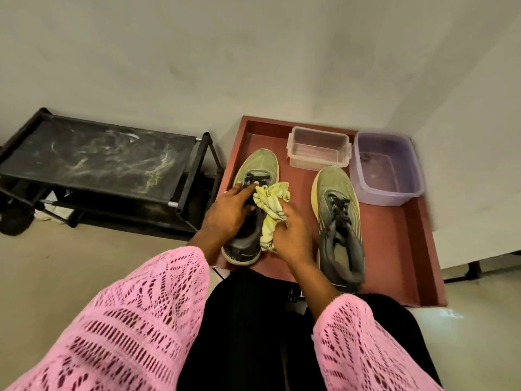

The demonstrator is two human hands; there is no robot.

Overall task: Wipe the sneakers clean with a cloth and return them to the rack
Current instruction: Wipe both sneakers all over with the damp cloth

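while gripped, cloth [272,210] against sneaker [251,204]

A reddish-brown tray [394,235] sat on the pale floor [70,263], beside a black rack [93,162]. On the tray lay two green sneakers [338,218], a clear plastic box [318,150] and a purple tub [386,170] at its far end

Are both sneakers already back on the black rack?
No, both sneakers sit in the red tray, beside the rack.
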